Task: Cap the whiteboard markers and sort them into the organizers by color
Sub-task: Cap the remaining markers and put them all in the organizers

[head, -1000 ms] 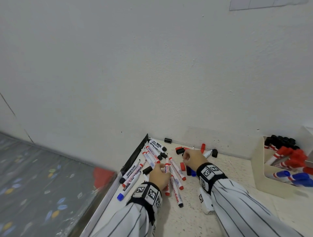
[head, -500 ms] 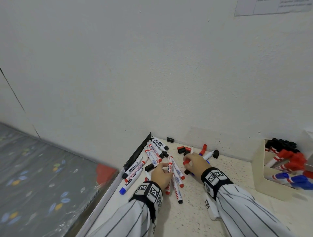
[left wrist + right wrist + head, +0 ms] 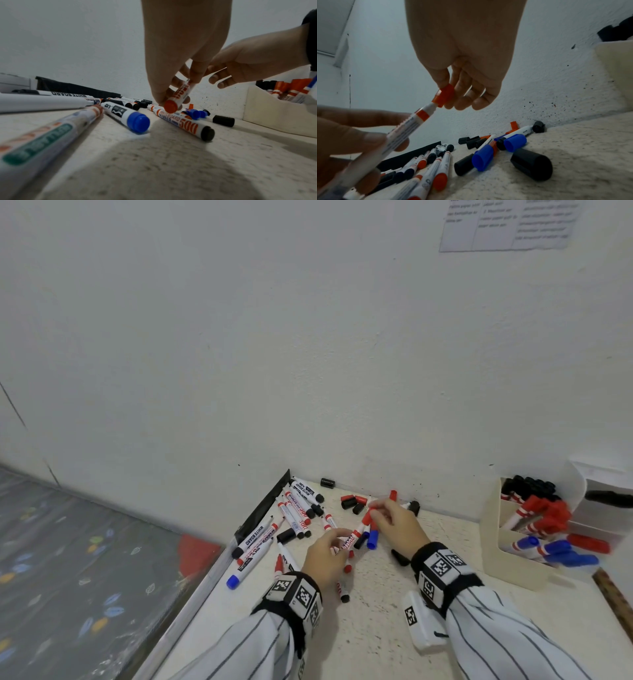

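My left hand point(image 3: 327, 556) pinches a red-banded whiteboard marker point(image 3: 412, 121) by its barrel, lifted off the table point(image 3: 376, 628) and tilted up toward the back wall. My right hand point(image 3: 399, 525) holds a red cap point(image 3: 446, 94) between thumb and forefinger, right at the marker's tip; other fingers loosely curled. I cannot tell whether the cap is fully seated. Below, loose markers and caps lie scattered near the table's back-left corner: a blue cap point(image 3: 515, 142), a black cap point(image 3: 531, 164), a blue-ended marker point(image 3: 126, 117). The cream organizer point(image 3: 493, 546) stands at the table's right edge, holding black, red and blue markers.
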Motion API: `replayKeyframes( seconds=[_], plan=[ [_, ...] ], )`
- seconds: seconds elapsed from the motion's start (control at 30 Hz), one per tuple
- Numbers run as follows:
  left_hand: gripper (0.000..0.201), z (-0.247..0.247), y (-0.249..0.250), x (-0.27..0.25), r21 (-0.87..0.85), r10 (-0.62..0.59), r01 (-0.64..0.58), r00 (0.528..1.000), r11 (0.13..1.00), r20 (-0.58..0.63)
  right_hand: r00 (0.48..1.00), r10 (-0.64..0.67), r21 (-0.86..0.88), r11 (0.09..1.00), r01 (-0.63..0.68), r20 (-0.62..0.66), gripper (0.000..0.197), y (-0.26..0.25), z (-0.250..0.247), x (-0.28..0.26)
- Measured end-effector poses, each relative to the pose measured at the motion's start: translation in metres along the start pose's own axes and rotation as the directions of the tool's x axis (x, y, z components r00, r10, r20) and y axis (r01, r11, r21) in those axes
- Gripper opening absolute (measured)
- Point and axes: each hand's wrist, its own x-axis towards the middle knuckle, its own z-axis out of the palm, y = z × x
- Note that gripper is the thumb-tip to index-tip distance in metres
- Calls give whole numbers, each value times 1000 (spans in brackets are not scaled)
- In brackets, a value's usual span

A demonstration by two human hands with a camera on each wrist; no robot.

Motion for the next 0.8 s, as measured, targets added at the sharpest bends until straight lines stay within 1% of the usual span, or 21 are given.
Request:
replayKeyframes(
  seconds=[0.07, 0.13, 0.17, 0.23, 0.3, 0.4, 0.5, 0.53, 0.57, 0.63, 0.7, 0.8],
  plan=[
    [32, 2, 3, -4, -4, 16, -16, 1000, 1000, 15, 999, 23, -13, 1000, -23, 36, 15, 2, -2, -6],
    [28, 4, 5, -6, -10, 19, -19, 999, 1000, 35, 997, 64, 19, 998, -65, 54, 12, 2, -4, -11],
    [25, 5, 6, -8, -15, 23, -22, 999, 1000, 40, 996, 74, 23, 997, -75, 54, 14, 2, -5, -13],
    [21, 5, 8, -13, -39, 41, -39, 998, 999, 55, 995, 91, -13, 996, -90, 34, 30, 1, -7, -16],
    [27, 7, 7, -14, 21, 84, -86, 994, 996, 68, 993, 122, -41, 992, -122, -3, 41, -2, -8, -20],
    [23, 9, 13, -18, 55, 110, -113, 992, 992, 63, 983, 180, -51, 982, -182, -46, 46, -5, -6, -23],
    [21, 12, 16, -16, 110, 120, -128, 990, 986, 72, 980, 199, -30, 979, -200, -28, 45, -8, -6, -25],
    [24, 12, 18, -17, 114, 104, -114, 990, 987, 90, 980, 199, -20, 980, -200, -25, 44, -9, -6, -27],
    [27, 13, 21, -18, 78, 66, -76, 990, 994, 122, 980, 198, -3, 980, -198, -23, 43, -10, -6, -28],
    [26, 13, 25, -20, -84, -39, 59, 976, 995, 213, 982, 186, 42, 982, -185, -14, 43, -11, -7, -30],
    [25, 12, 29, -22, -245, -102, 184, 944, 952, 313, 984, 177, 99, 979, -177, 9, 41, -10, -9, -32],
    [25, 13, 32, -23, -346, -142, 298, 901, 890, 411, 983, 176, 131, 975, -182, 59, 36, -8, -14, -32]
  ],
)
